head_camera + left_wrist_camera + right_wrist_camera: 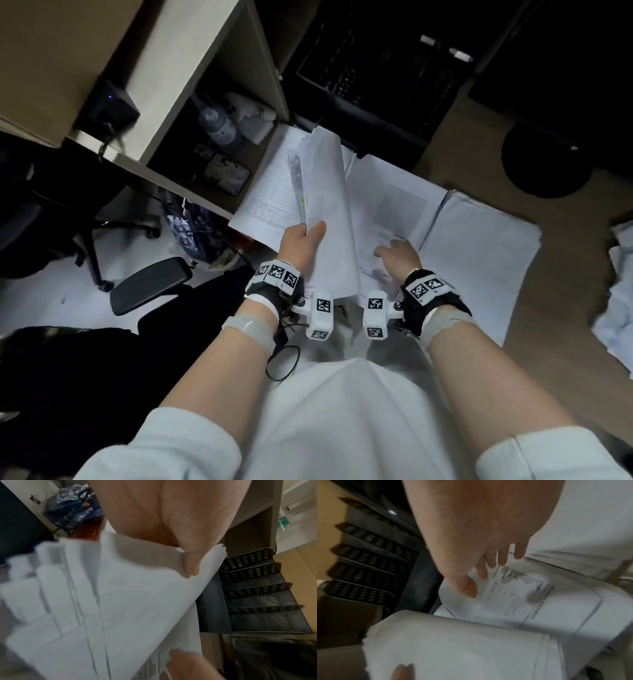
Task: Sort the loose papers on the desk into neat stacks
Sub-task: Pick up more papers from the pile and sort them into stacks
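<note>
My left hand (303, 240) grips a thick bundle of white papers (325, 205), thumb on top, lifted on edge above the desk. In the left wrist view the thumb (190, 563) pinches that bundle (120, 601), whose sheets fan out. My right hand (397, 255) rests with straight fingers on a printed sheet (387, 219) topping the middle stack. The right wrist view shows these fingers (489, 563) spread over the printed sheet (530, 595), with the held bundle (453, 649) below. A flat sheet with table lines (267, 202) lies to the left, and a neat white stack (479, 257) to the right.
Black stacked paper trays (257, 591) stand behind the papers. A shelf unit (191, 85) with bottles sits at the left, a round black pad (544, 161) at the back right, crumpled papers (620, 301) at the right desk edge. An office chair (150, 287) stands left of the desk.
</note>
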A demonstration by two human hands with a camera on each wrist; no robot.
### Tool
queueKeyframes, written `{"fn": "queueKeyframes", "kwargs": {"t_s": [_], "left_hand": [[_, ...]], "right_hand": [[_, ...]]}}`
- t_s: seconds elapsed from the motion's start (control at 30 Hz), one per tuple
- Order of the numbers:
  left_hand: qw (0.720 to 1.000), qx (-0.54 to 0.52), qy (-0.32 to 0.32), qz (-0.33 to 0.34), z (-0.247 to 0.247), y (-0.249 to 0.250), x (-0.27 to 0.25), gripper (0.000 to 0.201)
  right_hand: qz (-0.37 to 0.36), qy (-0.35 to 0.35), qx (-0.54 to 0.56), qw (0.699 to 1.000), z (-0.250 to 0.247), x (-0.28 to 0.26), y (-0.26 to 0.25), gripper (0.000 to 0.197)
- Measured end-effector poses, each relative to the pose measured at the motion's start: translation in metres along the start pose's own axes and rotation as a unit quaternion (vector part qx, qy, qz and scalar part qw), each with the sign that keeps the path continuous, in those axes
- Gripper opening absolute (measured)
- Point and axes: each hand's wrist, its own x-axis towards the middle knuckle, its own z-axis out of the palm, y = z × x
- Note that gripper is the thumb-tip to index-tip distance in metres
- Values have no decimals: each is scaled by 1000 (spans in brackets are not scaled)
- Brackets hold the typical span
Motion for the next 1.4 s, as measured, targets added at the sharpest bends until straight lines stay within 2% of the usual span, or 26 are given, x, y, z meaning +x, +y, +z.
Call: {"fn": "queueKeyframes", "kwargs": {"t_s": [0.03,0.1,0.17,0.23,0.33,0.47,0.57,0.67,0.73,0.83,0.97,1.1,1.27,1.4], "left_hand": [[1000,6,-6,0,2,4,-2,55],[1000,0,-26,3,9,13,-3,63],[998,-23,-59,10,18,27,-9,59],[996,-42,-83,13,26,44,-17,50],[993,-61,-102,24,31,64,-23,48],[990,-67,-112,48,35,80,-28,58],[983,-102,-137,68,42,84,-34,56],[975,-141,-160,57,46,87,-39,53],[968,-167,-181,51,50,89,-44,47],[964,-168,-196,59,60,90,-52,55],[971,-136,-182,80,73,95,-67,42],[969,-152,-172,97,90,102,-82,55],[969,-174,-143,99,130,110,-113,56],[971,-175,-120,112,173,114,-147,50]], "right_hand": [[-41,10,38,998,-4,-7,-6,54],[-112,-23,124,986,-12,-24,-20,58],[-156,-81,154,972,-18,-41,-35,65],[-193,-107,138,966,-25,-54,-46,75],[-217,-113,98,965,-39,-66,-55,92],[-248,-124,77,958,-57,-80,-67,99],[-258,-118,86,955,-63,-89,-70,103],[-254,-119,97,955,-70,-95,-65,111],[-255,-106,101,956,-76,-101,-59,109],[-255,-98,107,956,-85,-107,-47,105],[-263,-112,130,949,-99,-117,-34,75],[-280,-117,148,941,-118,-127,-23,59],[-291,-99,155,939,-164,-143,3,28],[-319,-78,144,934,-202,-143,37,28]]}}
